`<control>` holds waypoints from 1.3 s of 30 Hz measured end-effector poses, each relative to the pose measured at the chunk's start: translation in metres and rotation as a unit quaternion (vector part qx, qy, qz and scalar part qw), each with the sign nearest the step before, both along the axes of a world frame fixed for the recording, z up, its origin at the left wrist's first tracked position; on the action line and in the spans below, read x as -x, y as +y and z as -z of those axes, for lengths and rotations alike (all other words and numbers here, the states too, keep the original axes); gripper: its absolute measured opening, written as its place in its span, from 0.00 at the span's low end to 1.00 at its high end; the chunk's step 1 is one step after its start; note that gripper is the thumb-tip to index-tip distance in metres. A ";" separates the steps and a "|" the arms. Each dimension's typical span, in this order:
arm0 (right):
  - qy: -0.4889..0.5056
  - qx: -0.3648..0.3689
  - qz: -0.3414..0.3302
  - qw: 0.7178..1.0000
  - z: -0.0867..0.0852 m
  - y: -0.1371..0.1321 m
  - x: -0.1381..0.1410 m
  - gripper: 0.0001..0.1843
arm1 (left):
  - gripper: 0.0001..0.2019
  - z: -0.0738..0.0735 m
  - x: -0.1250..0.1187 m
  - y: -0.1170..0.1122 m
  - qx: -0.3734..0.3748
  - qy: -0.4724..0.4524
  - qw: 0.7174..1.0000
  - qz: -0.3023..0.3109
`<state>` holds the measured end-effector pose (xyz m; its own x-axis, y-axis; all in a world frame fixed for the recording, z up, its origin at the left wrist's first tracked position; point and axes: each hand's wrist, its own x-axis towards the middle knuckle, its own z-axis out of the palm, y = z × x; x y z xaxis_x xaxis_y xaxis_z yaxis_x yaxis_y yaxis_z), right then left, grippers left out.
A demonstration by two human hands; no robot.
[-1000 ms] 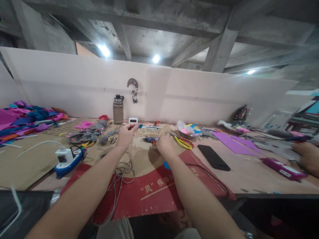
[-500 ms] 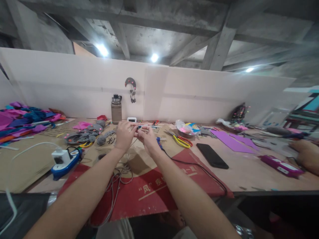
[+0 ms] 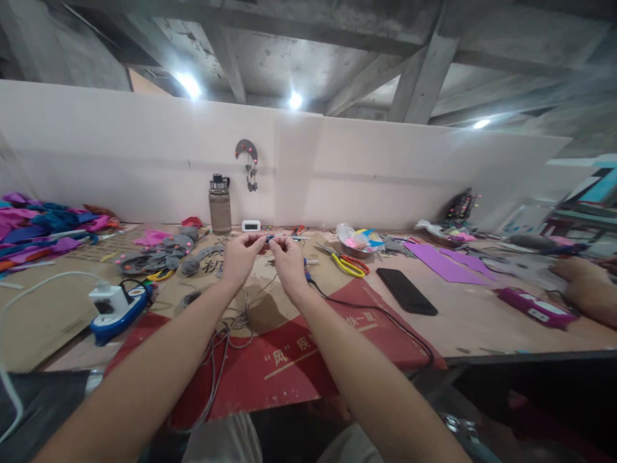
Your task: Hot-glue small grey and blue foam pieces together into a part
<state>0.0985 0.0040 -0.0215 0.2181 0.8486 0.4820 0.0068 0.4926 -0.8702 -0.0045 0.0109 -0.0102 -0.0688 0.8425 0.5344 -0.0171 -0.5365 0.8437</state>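
My left hand (image 3: 240, 256) and my right hand (image 3: 287, 258) are raised together over the middle of the table, fingertips meeting. Between them they pinch a small blue-tipped piece (image 3: 268, 238) on a thin grey wire (image 3: 231, 328) that hangs down to a loose coil on the red cardboard (image 3: 294, 360). A blue glue gun (image 3: 306, 272) with a black cord (image 3: 385, 318) lies just behind my right hand. Both hands are closed in a pinch.
A blue and white power strip (image 3: 116, 302) sits at left, yellow scissors (image 3: 344, 263) and a black phone (image 3: 406, 291) at right. A water bottle (image 3: 220, 204) stands by the white wall. Felt scraps (image 3: 43, 222) pile at far left. Another person's hand (image 3: 581, 289) rests at far right.
My right hand left the table near the glue gun and rose to meet my left hand. Both hands now pinch the small piece together. The view has tilted slightly.
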 end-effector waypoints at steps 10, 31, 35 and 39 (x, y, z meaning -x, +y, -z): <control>-0.044 0.003 0.055 0.998 -0.002 -0.002 -0.001 0.10 | 0.08 0.003 -0.005 0.003 0.021 -0.032 0.999 0.019; 0.034 0.018 0.016 0.999 0.003 0.003 -0.006 0.15 | 0.06 0.006 -0.003 0.008 0.014 -0.021 0.994 0.108; 0.038 0.028 0.000 0.999 0.005 0.007 -0.012 0.10 | 0.08 0.002 -0.002 0.005 0.047 -0.046 0.981 0.183; 0.049 0.046 0.010 0.998 0.007 0.009 -0.018 0.09 | 0.12 -0.002 -0.003 0.000 0.074 -0.061 0.968 0.232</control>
